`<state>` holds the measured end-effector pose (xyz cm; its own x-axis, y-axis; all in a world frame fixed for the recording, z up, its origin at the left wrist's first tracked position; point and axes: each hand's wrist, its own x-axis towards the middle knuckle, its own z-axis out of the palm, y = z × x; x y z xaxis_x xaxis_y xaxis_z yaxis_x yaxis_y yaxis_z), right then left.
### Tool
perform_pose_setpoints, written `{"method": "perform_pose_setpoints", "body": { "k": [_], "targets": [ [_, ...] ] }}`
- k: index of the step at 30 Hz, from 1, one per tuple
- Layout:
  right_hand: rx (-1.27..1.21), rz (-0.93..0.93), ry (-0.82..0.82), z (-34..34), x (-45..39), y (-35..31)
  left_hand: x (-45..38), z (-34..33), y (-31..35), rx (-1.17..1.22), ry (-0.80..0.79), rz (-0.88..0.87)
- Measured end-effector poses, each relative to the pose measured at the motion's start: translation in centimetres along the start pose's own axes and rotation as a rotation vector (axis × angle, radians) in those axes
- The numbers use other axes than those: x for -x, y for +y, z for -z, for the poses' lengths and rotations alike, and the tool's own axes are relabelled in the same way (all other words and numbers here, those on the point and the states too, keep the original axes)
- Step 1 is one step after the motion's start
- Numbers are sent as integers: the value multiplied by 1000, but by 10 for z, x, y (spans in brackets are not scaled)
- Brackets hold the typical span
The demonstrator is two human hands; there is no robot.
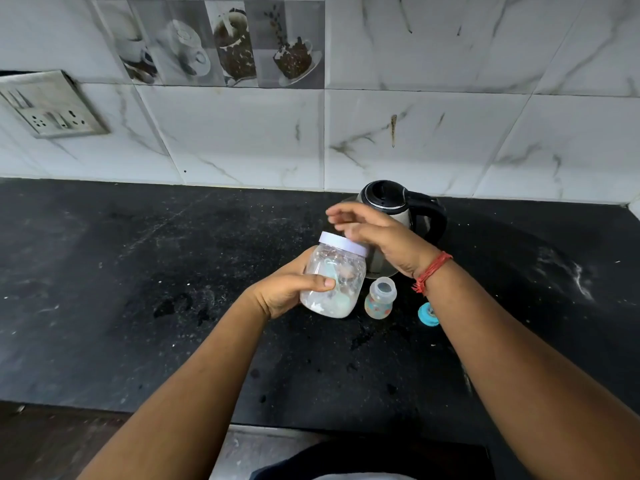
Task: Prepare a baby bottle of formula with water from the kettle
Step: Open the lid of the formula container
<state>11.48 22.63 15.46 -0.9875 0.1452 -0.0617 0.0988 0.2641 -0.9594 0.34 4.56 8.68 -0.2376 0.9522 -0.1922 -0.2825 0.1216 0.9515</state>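
Note:
My left hand (pixel 291 289) grips a clear plastic formula jar (pixel 337 282), tilted, with white powder at its bottom and a scoop inside. A pale lilac lid (pixel 341 242) sits on the jar. My right hand (pixel 377 233) hovers over the lid with fingers spread and blurred, just above or touching it. The small open baby bottle (pixel 380 297) stands upright on the black counter (pixel 138 271), right of the jar. Its blue teat ring (pixel 428 314) lies on the counter further right. Behind my right hand stands the steel kettle (pixel 398 216) with black lid and handle.
A marble-tiled wall rises behind the counter, with a socket plate (pixel 52 105) at the upper left. White powder smears (pixel 581 278) mark the counter at right. The counter's front edge (pixel 311 422) runs below my forearms.

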Motion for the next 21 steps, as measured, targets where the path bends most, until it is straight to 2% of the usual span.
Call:
{"method": "perform_pose_setpoints", "body": {
  "k": [3, 4, 8, 10, 13, 14, 18, 19, 21],
  "targets": [
    [379, -84, 53, -1, -4, 1, -1, -1, 2, -42, 9, 7],
    [374, -94, 49, 0, -4, 3, -2, -1, 2, -53, 8, 11],
    [-79, -39, -24, 4, 6, 5, -3, 2, -1, -70, 15, 28],
    [-29, -65, 19, 3, 6, 3, -4, 4, -3, -85, 28, 38],
    [371, -167, 36, 2, 2, 5, -5, 6, -4, -135, 24, 49],
    [363, -178, 21, 2, 2, 6, -5, 6, -4, -147, 20, 53],
    [-97, -99, -22, 4, 9, 8, -3, 3, -3, -141, 4, 49],
    [-94, -105, -15, 4, 9, 8, -2, 3, -3, -142, 8, 51],
    [93, -143, -9, 1, 7, 5, -2, 5, -4, -156, 13, 57]
  ]
}}
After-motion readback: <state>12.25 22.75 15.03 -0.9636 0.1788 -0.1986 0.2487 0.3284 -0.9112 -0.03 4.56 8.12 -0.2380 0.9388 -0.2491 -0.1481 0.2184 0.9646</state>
